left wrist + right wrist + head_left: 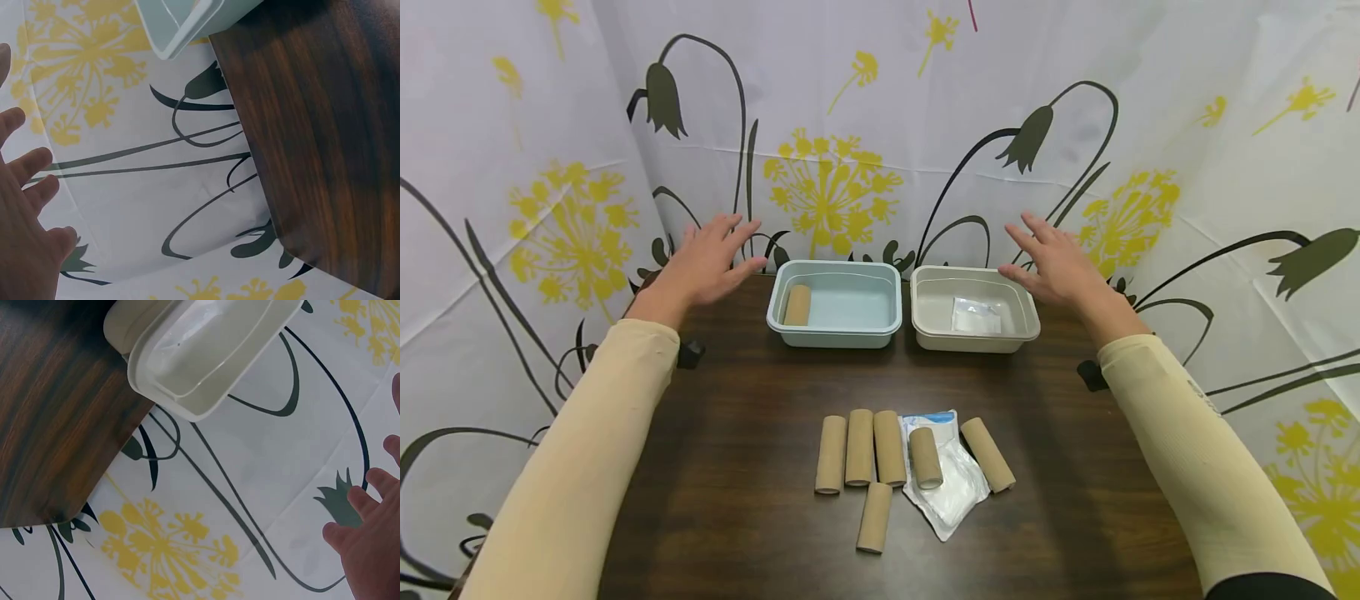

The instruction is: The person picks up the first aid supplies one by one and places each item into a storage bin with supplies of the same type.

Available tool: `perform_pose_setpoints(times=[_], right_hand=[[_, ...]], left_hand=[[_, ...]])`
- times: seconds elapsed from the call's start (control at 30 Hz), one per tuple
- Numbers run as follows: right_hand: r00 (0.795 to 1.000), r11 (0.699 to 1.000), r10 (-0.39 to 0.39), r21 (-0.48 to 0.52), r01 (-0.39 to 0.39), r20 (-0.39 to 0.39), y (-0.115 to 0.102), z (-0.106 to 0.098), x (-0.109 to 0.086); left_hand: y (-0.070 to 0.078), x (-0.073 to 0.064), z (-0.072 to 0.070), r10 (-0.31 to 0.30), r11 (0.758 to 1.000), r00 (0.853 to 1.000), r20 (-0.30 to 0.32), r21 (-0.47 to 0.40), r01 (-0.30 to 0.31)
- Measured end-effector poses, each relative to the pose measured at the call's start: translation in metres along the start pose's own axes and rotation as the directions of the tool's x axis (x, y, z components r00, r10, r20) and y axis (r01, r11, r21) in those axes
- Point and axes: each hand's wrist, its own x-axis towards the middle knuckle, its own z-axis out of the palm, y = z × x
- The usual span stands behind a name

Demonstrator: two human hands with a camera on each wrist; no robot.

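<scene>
My left hand (703,262) is raised left of the light blue bin (835,337), fingers spread and holding nothing. On the other side, my right hand (1056,260) hovers by the right end of the beige bin (966,342), its fingers also apart with nothing in them. Inside the blue bin lies one cardboard tube (797,306); the beige bin holds a small white packet (975,317). Nearer on the table are several more cardboard tubes (860,447). One short tube (925,458) rests on a larger white packet (955,487) with a blue strip.
The dark wooden table (737,467) ends just behind the two bins. A white flowered curtain (865,100) hangs at the back and both sides. In the wrist views, the table's rounded corners show against this cloth.
</scene>
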Motion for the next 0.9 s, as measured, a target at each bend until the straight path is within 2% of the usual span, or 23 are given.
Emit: perform_pose_setpoints(times=[0.23,0.4,0.57,0.7,0.8,0.9], right_hand=[[1.000,1.000,-0.010,-0.001,0.010,-0.007,-0.001,0.005,-0.005],[0.997,0.998,-0.064,0.004,0.064,-0.031,-0.005,0.013,-0.010],[0.993,0.992,-0.113,0.053,0.115,-0.025,-0.012,0.027,-0.024],[0.983,0.978,-0.184,0.101,0.185,-0.020,-0.020,0.043,-0.041],[0.972,0.964,-0.234,0.133,0.232,-0.002,-0.028,0.058,-0.058],[0.965,0.954,-0.256,0.172,0.244,0.050,-0.036,0.075,-0.078]], left_hand=[[-0.003,-0.002,0.011,0.012,0.998,1.000,-0.023,-0.054,-0.013],[-0.010,-0.007,0.026,0.000,0.987,1.000,-0.009,-0.161,-0.001],[-0.019,-0.011,0.048,-0.021,0.962,0.999,0.050,-0.271,0.034],[-0.018,-0.017,0.067,-0.043,0.946,0.994,0.101,-0.317,0.074],[-0.016,-0.021,0.083,-0.076,0.929,0.987,0.141,-0.350,0.121],[-0.015,-0.025,0.098,-0.112,0.910,0.977,0.183,-0.376,0.175]])
